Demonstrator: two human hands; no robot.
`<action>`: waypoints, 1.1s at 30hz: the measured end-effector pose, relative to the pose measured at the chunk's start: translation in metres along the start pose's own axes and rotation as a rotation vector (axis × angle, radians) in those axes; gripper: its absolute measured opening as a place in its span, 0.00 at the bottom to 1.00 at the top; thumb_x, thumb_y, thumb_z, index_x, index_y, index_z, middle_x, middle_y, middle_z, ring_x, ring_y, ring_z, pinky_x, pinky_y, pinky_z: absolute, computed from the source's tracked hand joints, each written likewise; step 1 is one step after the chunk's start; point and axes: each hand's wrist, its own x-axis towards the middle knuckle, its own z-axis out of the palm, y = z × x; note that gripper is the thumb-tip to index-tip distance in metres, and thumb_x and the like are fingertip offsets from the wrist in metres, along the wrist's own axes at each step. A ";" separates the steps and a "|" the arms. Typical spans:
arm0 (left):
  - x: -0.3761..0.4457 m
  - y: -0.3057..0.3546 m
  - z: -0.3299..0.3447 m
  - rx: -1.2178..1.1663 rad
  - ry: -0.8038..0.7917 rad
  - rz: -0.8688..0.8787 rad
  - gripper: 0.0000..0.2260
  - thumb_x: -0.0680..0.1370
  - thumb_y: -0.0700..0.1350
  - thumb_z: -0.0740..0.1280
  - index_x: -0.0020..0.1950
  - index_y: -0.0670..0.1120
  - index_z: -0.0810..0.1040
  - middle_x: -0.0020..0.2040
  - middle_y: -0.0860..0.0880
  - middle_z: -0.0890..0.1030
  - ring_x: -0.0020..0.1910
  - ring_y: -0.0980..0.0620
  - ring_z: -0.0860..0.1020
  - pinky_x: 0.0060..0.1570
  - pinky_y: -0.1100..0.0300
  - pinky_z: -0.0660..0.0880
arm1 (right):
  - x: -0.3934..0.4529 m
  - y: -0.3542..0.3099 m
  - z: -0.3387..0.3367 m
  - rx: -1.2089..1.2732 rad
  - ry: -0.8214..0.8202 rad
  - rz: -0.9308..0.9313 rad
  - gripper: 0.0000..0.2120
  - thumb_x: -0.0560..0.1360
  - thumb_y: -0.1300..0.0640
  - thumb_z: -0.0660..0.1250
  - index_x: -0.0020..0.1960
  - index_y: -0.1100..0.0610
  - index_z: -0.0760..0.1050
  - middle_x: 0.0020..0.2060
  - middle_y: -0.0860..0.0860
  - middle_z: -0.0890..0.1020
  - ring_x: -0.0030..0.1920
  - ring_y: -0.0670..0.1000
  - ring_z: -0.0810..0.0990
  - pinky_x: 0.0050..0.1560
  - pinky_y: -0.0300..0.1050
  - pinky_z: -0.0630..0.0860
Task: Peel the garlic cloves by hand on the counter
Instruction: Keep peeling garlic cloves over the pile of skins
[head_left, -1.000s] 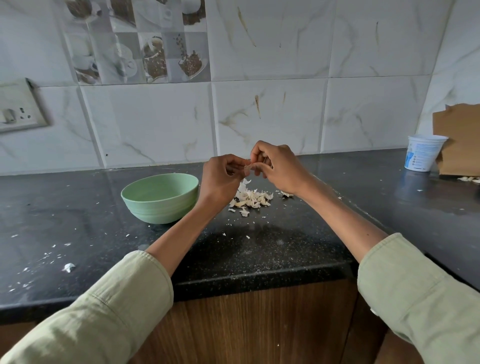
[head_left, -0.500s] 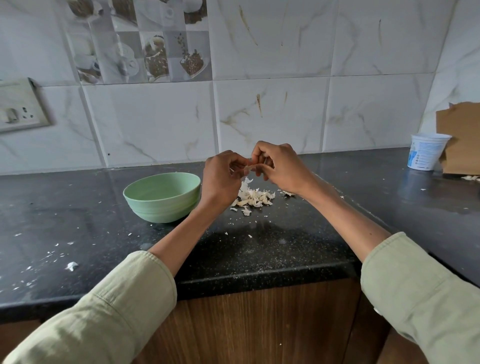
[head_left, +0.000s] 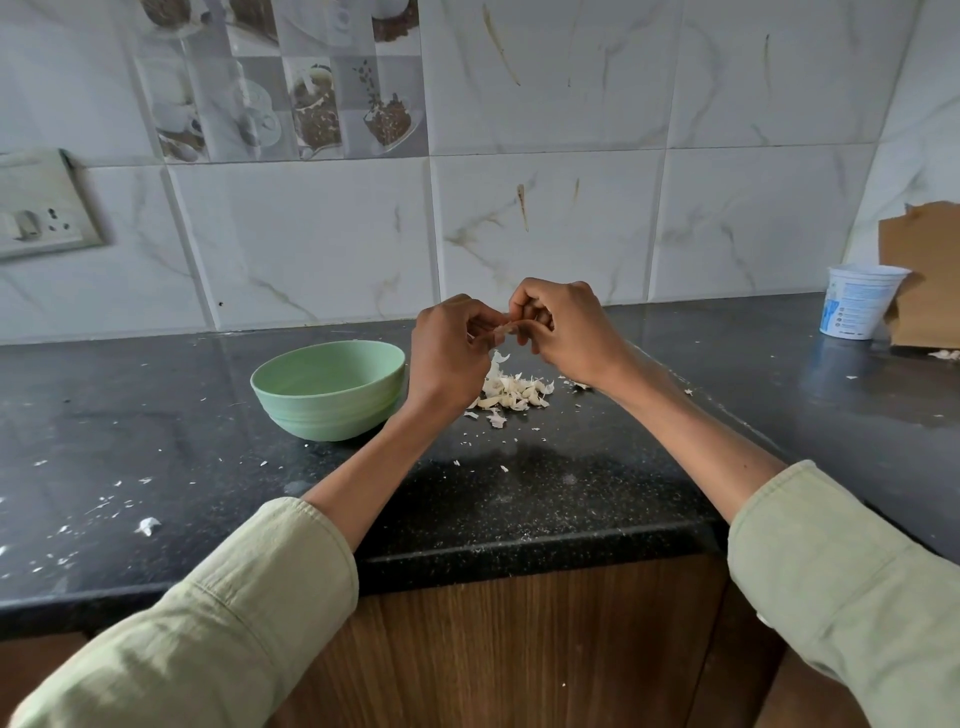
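We see both hands raised over the black counter (head_left: 545, 499), fingertips meeting: the left hand (head_left: 449, 351) and right hand (head_left: 569, 325) curl in and pinch one garlic clove (head_left: 503, 328) between them. Below, at six o'clock of the hands, lies the pile of garlic skins (head_left: 511, 389). The green bowl (head_left: 328, 389) stands at nine o'clock of that pile.

A garlic clove (head_left: 503, 329) shows only as a sliver between the curled fingers of the left hand (head_left: 451, 353) and right hand (head_left: 563, 327), which hide part of the peel pile (head_left: 514, 392), while the frame edge crops a cardboard sheet (head_left: 924, 275) at right.
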 end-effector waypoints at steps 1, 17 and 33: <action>0.000 0.001 0.000 0.002 0.005 -0.002 0.06 0.77 0.39 0.77 0.50 0.48 0.88 0.44 0.56 0.85 0.42 0.60 0.82 0.44 0.59 0.81 | 0.000 0.000 0.000 -0.002 0.001 -0.004 0.08 0.77 0.71 0.72 0.48 0.58 0.80 0.34 0.46 0.84 0.33 0.45 0.83 0.36 0.38 0.77; -0.002 0.011 0.000 -0.196 0.063 -0.126 0.07 0.76 0.37 0.78 0.50 0.49 0.88 0.42 0.56 0.87 0.42 0.61 0.83 0.42 0.71 0.77 | 0.001 -0.008 0.002 -0.025 0.090 -0.034 0.07 0.80 0.65 0.73 0.52 0.56 0.76 0.37 0.42 0.81 0.34 0.42 0.82 0.33 0.33 0.75; -0.002 0.011 0.001 0.015 0.065 -0.013 0.10 0.77 0.34 0.75 0.52 0.47 0.88 0.45 0.55 0.85 0.43 0.60 0.82 0.44 0.66 0.79 | 0.001 0.001 0.003 -0.091 0.015 -0.050 0.10 0.79 0.72 0.67 0.51 0.58 0.75 0.34 0.47 0.82 0.29 0.49 0.81 0.30 0.48 0.79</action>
